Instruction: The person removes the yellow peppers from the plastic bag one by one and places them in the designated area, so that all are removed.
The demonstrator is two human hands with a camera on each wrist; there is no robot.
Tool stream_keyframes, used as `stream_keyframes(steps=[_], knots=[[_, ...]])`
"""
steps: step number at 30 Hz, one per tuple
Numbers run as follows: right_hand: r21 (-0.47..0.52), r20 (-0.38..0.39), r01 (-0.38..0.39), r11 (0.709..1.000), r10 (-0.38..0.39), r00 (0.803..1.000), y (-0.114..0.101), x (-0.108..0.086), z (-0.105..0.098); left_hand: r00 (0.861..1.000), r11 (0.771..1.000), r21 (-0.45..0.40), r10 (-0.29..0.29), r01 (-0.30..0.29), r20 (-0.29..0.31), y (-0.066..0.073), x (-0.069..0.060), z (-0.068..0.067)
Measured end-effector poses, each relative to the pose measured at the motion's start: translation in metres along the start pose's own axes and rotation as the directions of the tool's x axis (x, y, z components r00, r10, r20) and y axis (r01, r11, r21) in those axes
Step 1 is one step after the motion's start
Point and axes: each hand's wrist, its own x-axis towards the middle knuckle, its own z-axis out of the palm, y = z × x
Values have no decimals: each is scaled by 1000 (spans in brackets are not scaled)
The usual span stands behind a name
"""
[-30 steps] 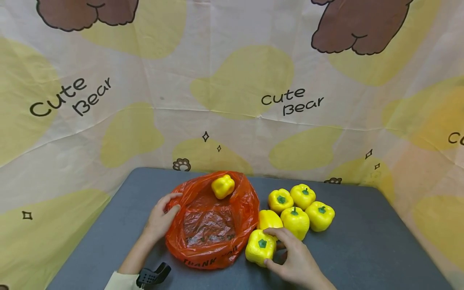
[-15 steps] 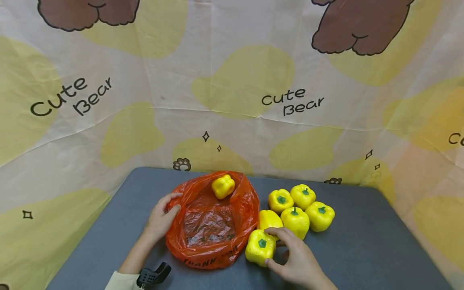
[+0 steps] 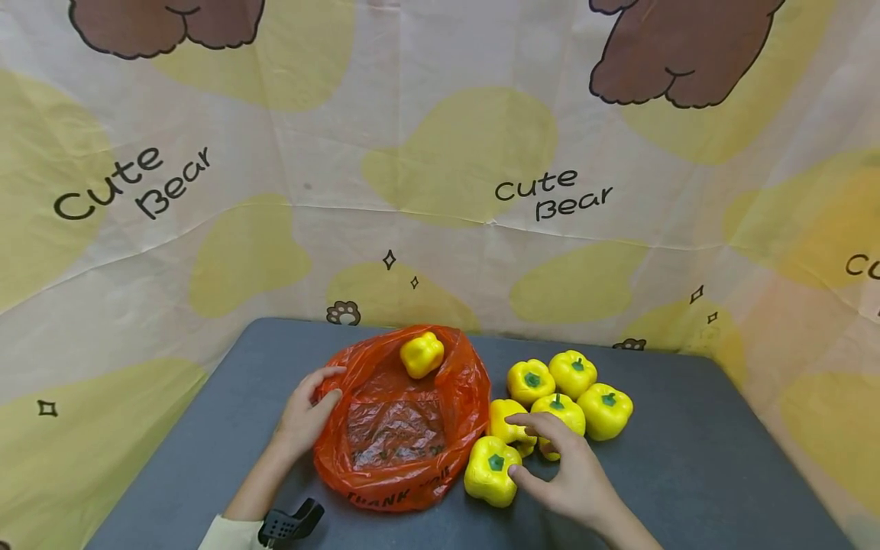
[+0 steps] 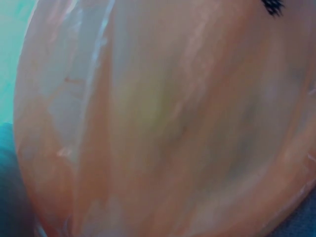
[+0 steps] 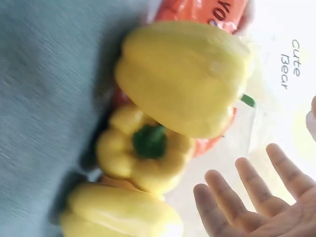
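Note:
An orange-red plastic bag [image 3: 337,466] stands on the table with its mouth spread open. My left hand [image 3: 300,416] holds its left rim, fingers and thumb bent over the edge; the left wrist view is filled by the blurred bag [image 4: 148,148]. One yellow bell pepper [image 3: 422,355] lies inside, at the back. My right hand [image 3: 574,473] hovers beside the nearest yellow bell pepper [image 3: 493,471], to the right of the bag. In the right wrist view that hand [image 5: 261,207] has spread fingers, apart from the peppers, and holds nothing. Its thumb is barely visible there.
Several more yellow bell peppers cluster behind and right of the nearest one, including a pepper [image 3: 531,382] at the back and another pepper [image 3: 605,412] at the right. The grey table [image 3: 708,458] extends to the right. A patterned cloth [image 3: 440,153] hangs behind it.
My right hand has let go of the nearest pepper and drawn away to the right, its fingers spreading. That pepper stays in place. The left hand and bag have not moved.

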Motion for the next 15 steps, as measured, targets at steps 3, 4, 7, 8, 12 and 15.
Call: stream_keyframes(steps=[3,4,7,8,12,15], knots=[[4,-8,46,999,-46,999,-5,10,-5,1000,1000,10,13,-13,-6,-1,0,0],[3,-9,66,998,-66,998,-8,13,-7,1000,1000,13,18,-18,-8,-1,1,0],[-6,-8,137,991,-137,991,-14,25,-12,1000,1000,14,21,-21,-10,-1,1,0],[-6,-5,159,987,-159,987,-16,30,-14,1000,1000,11,19,-19,-9,-1,1,0],[-11,24,208,978,-208,978,-25,48,-20,1000,1000,7,2,-2,-3,1,1,-1],[-36,54,238,971,-236,970,-32,63,-24,1000,1000,1,-8,8,1,2,0,-1]])
